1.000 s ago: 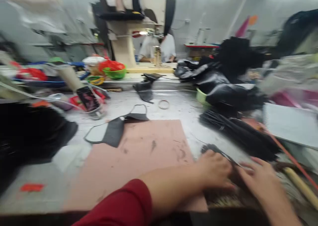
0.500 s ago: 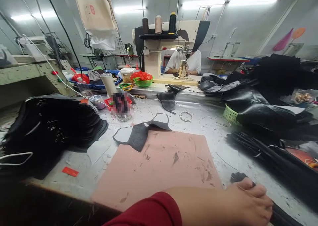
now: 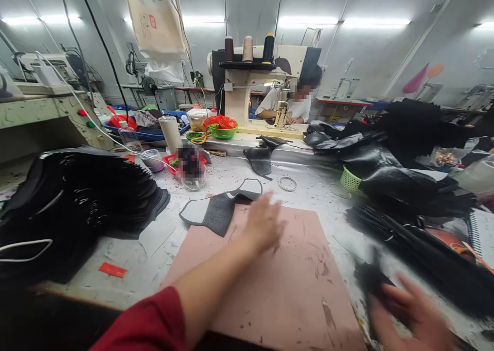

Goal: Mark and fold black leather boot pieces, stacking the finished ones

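My left hand (image 3: 264, 225) is over the pink cutting board (image 3: 293, 268), close to the right end of a dark grey fabric piece (image 3: 218, 214). Its fingers look spread and hold nothing visible, though motion blurs them. That fabric piece has a curved outline with pale areas and lies across the board's far left edge. At the lower right, my right hand (image 3: 417, 315) is closed around a black leather-like piece (image 3: 370, 274), which shows between thumb and fingers. Blur hides the piece's exact shape.
Stacked black pieces (image 3: 88, 196) stand at the left, with a red strip (image 3: 112, 269) in front. More black material (image 3: 420, 238) is heaped at the right beside a green basket (image 3: 351, 180). A sewing machine (image 3: 235, 93) stands behind; a person (image 3: 301, 106) sits beyond it.
My left hand has moved from the black piece at the lower right to above the board's far part. My right hand has come into view with the black piece.
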`<action>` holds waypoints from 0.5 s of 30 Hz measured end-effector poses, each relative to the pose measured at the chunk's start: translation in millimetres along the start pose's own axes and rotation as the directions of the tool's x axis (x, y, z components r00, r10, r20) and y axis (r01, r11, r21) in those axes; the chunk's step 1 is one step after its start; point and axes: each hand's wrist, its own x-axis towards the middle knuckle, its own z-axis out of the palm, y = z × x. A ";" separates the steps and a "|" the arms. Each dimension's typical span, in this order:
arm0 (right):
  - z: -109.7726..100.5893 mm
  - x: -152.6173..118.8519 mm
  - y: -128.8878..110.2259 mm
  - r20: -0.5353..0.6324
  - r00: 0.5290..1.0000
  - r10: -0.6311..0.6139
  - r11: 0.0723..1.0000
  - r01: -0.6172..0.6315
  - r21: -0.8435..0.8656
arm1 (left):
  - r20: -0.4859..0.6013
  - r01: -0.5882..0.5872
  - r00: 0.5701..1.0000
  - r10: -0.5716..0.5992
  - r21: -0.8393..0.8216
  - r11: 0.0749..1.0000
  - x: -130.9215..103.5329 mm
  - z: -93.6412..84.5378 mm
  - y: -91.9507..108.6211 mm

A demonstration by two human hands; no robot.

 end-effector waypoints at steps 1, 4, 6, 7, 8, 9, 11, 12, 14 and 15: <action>14.6 9.8 -30.5 0.005 0.998 -0.066 0.997 0.066 0.034 | -0.014 0.068 0.998 -0.068 0.037 0.997 -7.3 -8.4 -22.7; 56.4 34.1 -113.3 -0.010 0.931 -0.365 0.921 0.362 0.145 | -0.024 0.238 0.971 -0.237 0.132 0.962 -30.9 -27.5 -72.1; 76.4 39.9 -147.7 0.036 0.875 -0.483 0.867 0.472 0.162 | 0.020 0.283 0.957 -0.290 0.162 0.945 -42.7 -34.3 -87.9; 82.9 39.2 -157.4 0.092 0.834 -0.544 0.832 0.523 0.182 | 0.052 0.292 0.951 -0.304 0.166 0.942 -46.1 -36.1 -91.6; 86.8 36.4 -162.7 0.158 0.791 -0.591 0.803 0.559 0.206 | 0.089 0.298 0.945 -0.315 0.164 0.940 -47.7 -37.0 -93.4; 88.3 32.1 -164.6 0.228 0.748 -0.623 0.781 0.578 0.238 | 0.126 0.308 0.936 -0.327 0.154 0.939 -47.4 -37.4 -93.9; 85.5 22.0 -162.1 0.345 0.687 -0.639 0.769 0.558 0.312 | 0.201 0.341 0.912 -0.358 0.113 0.933 -41.4 -38.0 -93.7; 82.2 17.3 -159.9 0.374 0.683 -0.628 0.778 0.525 0.345 | 0.236 0.365 0.897 -0.374 0.081 0.927 -35.9 -39.3 -93.9; 75.2 11.3 -158.0 0.362 0.728 -0.582 0.805 0.451 0.386 | 0.298 0.419 0.868 -0.397 -0.012 0.908 -21.2 -45.3 -95.9; 72.7 10.5 -159.4 0.335 0.768 -0.545 0.821 0.410 0.397 | 0.322 0.445 0.858 -0.401 -0.072 0.893 -12.2 -50.3 -97.7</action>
